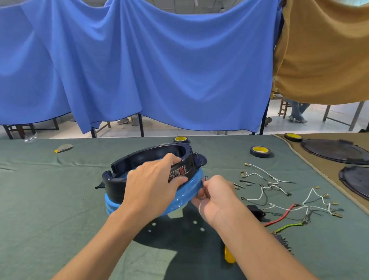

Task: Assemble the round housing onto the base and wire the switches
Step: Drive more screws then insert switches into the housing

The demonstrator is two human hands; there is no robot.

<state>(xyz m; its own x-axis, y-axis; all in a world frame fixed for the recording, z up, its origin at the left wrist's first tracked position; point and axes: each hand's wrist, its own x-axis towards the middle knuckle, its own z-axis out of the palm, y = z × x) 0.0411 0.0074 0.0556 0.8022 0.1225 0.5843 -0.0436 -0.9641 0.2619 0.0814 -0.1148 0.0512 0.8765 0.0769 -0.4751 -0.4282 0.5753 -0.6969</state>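
Gripping the black plastic ring (146, 160) from its near side, the left hand (153, 183) has the fingers hooked over the rim and the thumb pressed on the outer wall, just below a printed label. The ring sits on top of the round housing (182, 197), which is wrapped in blue film. Both parts are lifted together above the green table cloth (44, 199), in the middle of the table. They are tilted, and their dark shadow lies on the cloth below them.

The right hand (215, 197) is just beside the right edge of the blue film, near the left hand but not touching it. Its fingertips pinch some small thin metal pieces (206, 181); they are too small to tell what they are.

To the right of the hands, several white wires (265, 178) with metal terminals lie loose on the cloth. Nearer to the person lie a red wire (282, 216), a green-yellow wire (289, 227) and a small black switch (255, 209). A yellow handle (229, 255) shows partly under the right forearm. A roll of dark tape (261, 151) with a yellow core lies behind the wires. Two dark round plates (336, 151) rest on a brown cloth at the far right. A blue curtain (155, 67) hangs behind the table.
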